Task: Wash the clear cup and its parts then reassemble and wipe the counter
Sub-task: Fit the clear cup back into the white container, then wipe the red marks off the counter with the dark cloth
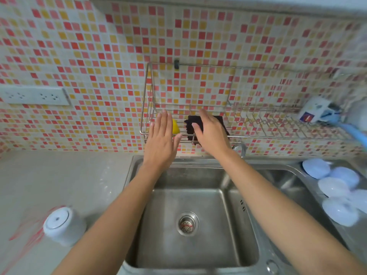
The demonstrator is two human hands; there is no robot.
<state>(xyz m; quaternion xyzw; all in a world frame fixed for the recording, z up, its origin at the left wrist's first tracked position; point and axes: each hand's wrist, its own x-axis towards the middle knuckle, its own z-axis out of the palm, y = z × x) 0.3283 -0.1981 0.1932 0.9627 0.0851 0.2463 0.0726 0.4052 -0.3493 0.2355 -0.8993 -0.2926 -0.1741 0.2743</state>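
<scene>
The clear cup (pixel 64 225) with a white lid stands on the grey counter (pixel 59 175) at the lower left, blurred, with what looks like a red straw beside it. Both my arms reach over the steel sink (pixel 190 225) toward the wire rack (pixel 248 124) on the tiled wall. My left hand (pixel 161 139) is flat with straight fingers in front of a yellow object (pixel 175 127) at the rack's left end. My right hand (pixel 210 133) is spread over a dark scouring pad (pixel 190 128) on the rack; contact with the pad is unclear.
The faucet (pixel 240 148) stands behind my right wrist. Several white bowls or lids (pixel 335 189) lie on the drainboard at the right. A white mug (pixel 315 111) and a blue-handled item (pixel 355 133) sit on the rack's right end. A wall socket (pixel 33 95) is at the left.
</scene>
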